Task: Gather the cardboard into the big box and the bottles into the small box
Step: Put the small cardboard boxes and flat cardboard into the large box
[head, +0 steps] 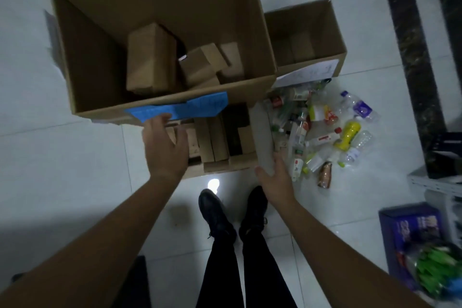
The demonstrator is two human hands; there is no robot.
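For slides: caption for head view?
Left hand and right hand reach toward cardboard by the big box; bottles heaped beside the small box.

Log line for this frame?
stage: cardboard pickup | left hand: open, over brown cardboard pile on white tiled floor | right hand: open, at pile's right side | big brown cardboard box: small cartons inside | plastic bottles: on floor

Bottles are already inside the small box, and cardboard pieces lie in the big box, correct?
No. The head view shows the bottles heaped on the floor next to the small box, not inside it; cardboard pieces do lie in the big box.
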